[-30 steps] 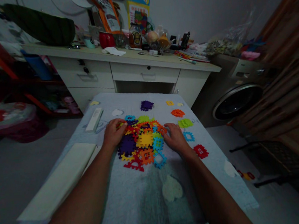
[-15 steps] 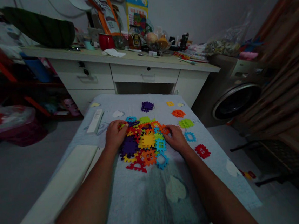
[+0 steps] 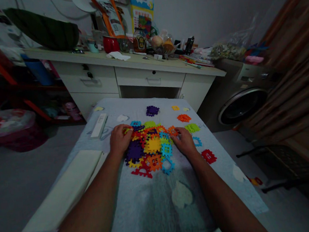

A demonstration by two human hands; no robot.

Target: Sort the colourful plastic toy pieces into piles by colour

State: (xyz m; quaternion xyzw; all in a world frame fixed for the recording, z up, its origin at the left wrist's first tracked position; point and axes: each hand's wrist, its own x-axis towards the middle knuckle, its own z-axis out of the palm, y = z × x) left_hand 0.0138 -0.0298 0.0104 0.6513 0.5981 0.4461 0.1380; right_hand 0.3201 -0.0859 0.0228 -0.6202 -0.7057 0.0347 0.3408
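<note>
A heap of colourful interlocking plastic tiles lies in the middle of a table under a pale blue cloth. My left hand rests on the heap's left edge. Its fingers are curled over purple and yellow tiles, and what they grip is hidden. On the heap's right edge, my right hand has its fingertips bent onto an orange tile. Loose tiles lie around: a purple tile, an orange loose tile, a green tile, a blue frame tile and a red tile.
A long white box and a flat cream board lie on the table's left side. A cluttered white desk with drawers stands behind. A washing machine and a dark chair are at the right, a pink basin at the left.
Both hands have drawn inward against the heap, bunching it tighter. My right hand's fingers have gone from stretched flat to bent onto the orange tile.
</note>
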